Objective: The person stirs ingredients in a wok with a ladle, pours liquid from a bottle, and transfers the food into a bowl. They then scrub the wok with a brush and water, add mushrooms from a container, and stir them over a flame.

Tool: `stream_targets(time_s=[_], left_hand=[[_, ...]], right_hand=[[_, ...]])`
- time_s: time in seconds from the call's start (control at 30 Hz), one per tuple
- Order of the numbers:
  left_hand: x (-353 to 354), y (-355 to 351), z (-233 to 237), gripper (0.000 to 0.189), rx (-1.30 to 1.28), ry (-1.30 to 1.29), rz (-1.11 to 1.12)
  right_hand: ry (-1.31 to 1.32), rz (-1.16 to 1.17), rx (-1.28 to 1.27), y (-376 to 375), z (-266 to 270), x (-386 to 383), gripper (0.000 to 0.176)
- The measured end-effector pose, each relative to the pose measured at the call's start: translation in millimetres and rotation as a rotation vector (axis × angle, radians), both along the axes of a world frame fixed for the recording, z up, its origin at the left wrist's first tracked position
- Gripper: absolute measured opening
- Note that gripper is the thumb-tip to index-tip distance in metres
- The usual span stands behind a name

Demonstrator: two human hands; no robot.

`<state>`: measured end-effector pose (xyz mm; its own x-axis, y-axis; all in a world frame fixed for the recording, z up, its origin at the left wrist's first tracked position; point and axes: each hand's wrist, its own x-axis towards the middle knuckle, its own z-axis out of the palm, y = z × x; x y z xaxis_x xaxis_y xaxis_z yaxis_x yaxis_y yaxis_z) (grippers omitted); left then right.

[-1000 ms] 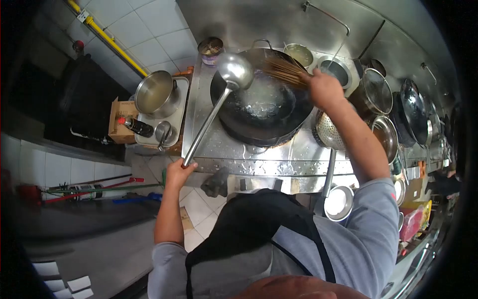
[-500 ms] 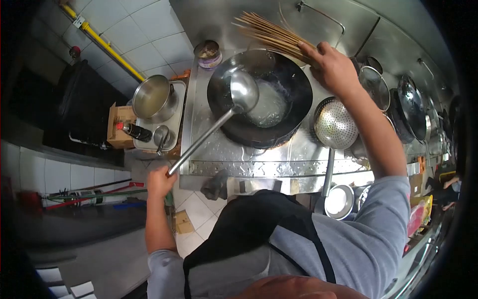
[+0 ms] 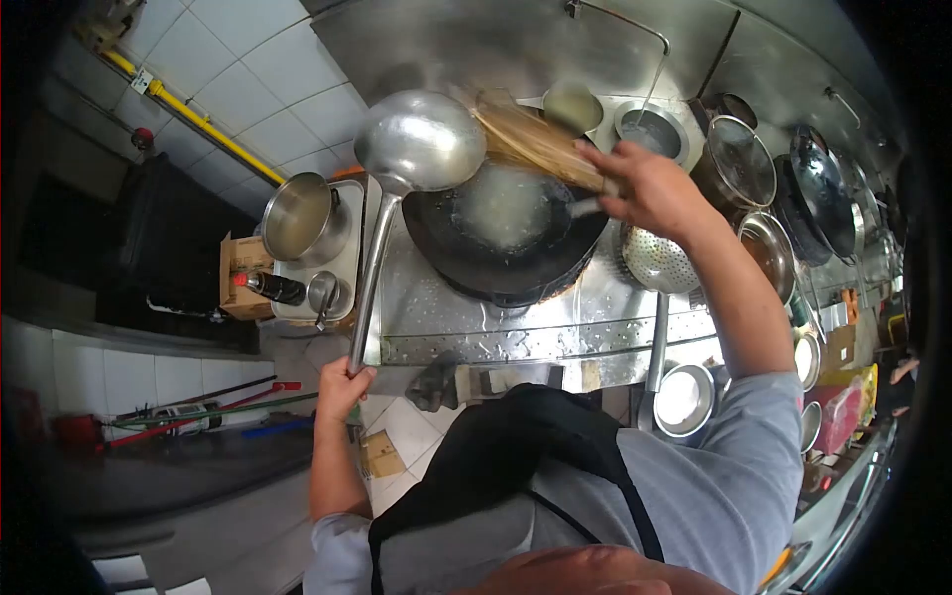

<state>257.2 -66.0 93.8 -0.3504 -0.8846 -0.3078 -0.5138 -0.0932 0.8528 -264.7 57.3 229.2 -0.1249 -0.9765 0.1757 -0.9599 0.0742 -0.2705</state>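
Note:
My left hand is closed round the handle end of a large steel ladle, whose bowl is raised above the left rim of the wok. My right hand grips a bundle of thin bamboo sticks, blurred by motion, with its tips beside the ladle bowl. Below them the black wok holds some cloudy liquid. The bundle and the ladle hide part of the wok's far rim.
A perforated strainer lies right of the wok. Water runs from a spout into a round basin behind. On the left, a tray bears a steel pot and a dark bottle. Pans stand at right.
The ladle has risen from inside the wok to above its left rim. The stick bundle has moved down and left over the wok. Water now runs from the spout.

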Motion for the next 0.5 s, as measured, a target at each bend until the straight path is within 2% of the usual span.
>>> stream_targets(time_s=[0.03,0.1,0.13,0.17,0.23,0.3,0.37,0.4,0.43,0.5], left_hand=[[-2.7,0.3,-0.2,0.017,0.018,0.013,-0.001],[-7.3,4.0,-3.8,0.016,0.055,0.003,0.030],[-10.1,7.5,-5.9,0.016,0.098,-0.009,0.067],[-14.0,11.5,-6.1,0.016,0.105,-0.014,0.074],[-22.4,16.1,-2.1,0.015,0.088,-0.041,0.047],[-24.6,16.8,-11.2,0.016,0.094,-0.034,0.048],[-24.2,24.5,-11.8,0.017,0.100,-0.017,0.057],[-28.8,26.6,-7.8,0.017,0.130,-0.040,0.069],[-32.7,30.5,-6.9,0.018,0.166,-0.063,0.087],[-33.6,40.1,-7.7,0.018,0.190,-0.090,0.093]], right_hand=[[-0.005,0.000,-0.004,1.4,-4.2,0.2,0.071],[0.080,-0.229,0.133,2.6,-9.3,-4.1,0.071],[-0.032,-0.267,-0.035,4.0,-8.9,-0.6,0.069],[-0.036,-0.261,-0.028,2.0,-8.7,8.9,0.069],[-0.256,-0.280,-0.524,-2.4,-10.4,31.3,0.066],[-0.244,-0.192,-0.437,-2.6,-24.1,31.3,0.064],[-0.005,-0.125,0.258,-2.0,-37.2,17.9,0.062],[-0.080,-0.218,0.249,0.5,-43.9,12.2,0.064],[-0.071,-0.206,0.250,-1.8,-40.9,10.6,0.064],[-0.397,-0.341,-0.230,-0.3,-38.8,16.4,0.067]])
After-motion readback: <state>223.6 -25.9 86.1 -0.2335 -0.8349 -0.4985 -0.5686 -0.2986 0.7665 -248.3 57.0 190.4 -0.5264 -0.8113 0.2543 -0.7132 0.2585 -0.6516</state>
